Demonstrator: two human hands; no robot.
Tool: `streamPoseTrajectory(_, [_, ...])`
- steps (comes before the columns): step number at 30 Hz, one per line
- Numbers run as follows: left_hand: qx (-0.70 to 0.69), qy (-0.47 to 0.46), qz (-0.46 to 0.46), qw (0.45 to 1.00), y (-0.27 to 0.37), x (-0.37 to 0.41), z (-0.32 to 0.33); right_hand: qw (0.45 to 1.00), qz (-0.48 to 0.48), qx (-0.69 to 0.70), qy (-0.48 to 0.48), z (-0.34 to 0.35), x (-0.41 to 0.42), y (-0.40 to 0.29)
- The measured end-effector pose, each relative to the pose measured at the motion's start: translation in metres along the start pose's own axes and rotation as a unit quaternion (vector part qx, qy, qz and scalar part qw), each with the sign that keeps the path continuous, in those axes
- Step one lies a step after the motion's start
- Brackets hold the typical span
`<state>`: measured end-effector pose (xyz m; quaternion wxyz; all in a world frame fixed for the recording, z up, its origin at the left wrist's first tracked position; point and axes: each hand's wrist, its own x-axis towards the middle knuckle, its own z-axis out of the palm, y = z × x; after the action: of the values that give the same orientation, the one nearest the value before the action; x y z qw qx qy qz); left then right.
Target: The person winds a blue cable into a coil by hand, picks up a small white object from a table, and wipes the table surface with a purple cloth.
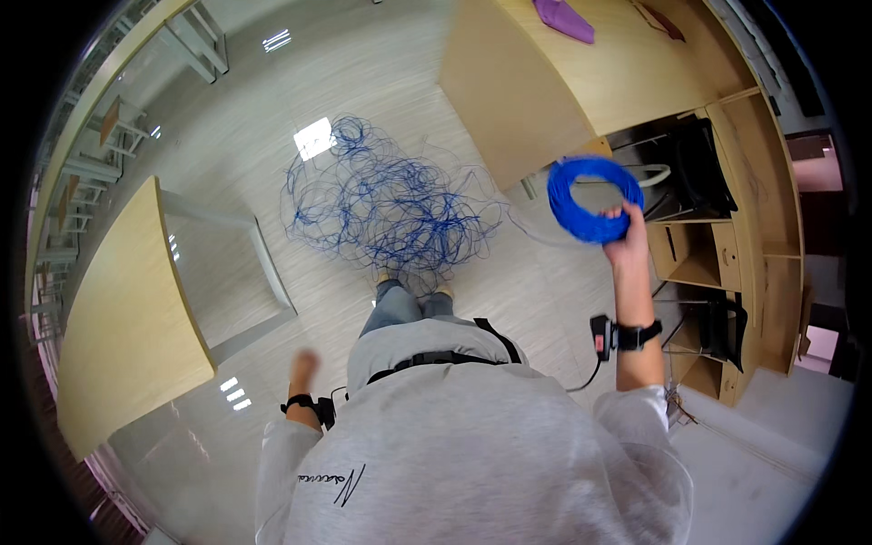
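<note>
My right hand [628,235] grips the near lower part of a thick ring-shaped coil of blue wire [564,204], held up at the right. From the coil a thin loose strand runs left towards the floor. A wide tangle of the same blue wire [409,204] lies spread over the floor ahead of me, reaching my feet. My left hand [306,364] hangs low beside my body, apart from the wire. It is blurred, so its fingers cannot be made out.
A wooden-topped table [136,320] with a metal frame stands to the left. At the right is a wooden desk [613,75] bearing a purple item [564,19]. Black chairs [702,167] sit by open wooden cabinets [695,262]. The shiny tiled floor [327,320] reflects light.
</note>
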<state>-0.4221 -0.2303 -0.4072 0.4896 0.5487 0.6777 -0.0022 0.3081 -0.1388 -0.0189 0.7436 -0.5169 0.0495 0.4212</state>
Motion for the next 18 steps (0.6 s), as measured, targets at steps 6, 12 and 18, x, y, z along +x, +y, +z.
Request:
streamPoseTrajectory(6, [-0.060,0.059,-0.051,0.995,-0.012,0.003,-0.027,0.993,0.044,-0.021,0.107,-0.079,-0.023,0.070])
streamPoseTrajectory(12, [0.025,0.030,-0.050,0.998,0.044,0.060,-0.081,0.987,0.091,-0.015,0.130,-0.060,-0.028,0.080])
streamPoseTrajectory(18, [-0.017,0.080,-0.020,0.996,0.226,0.086,-0.121,0.993,0.081,-0.070,0.040,-0.012,0.016,0.057])
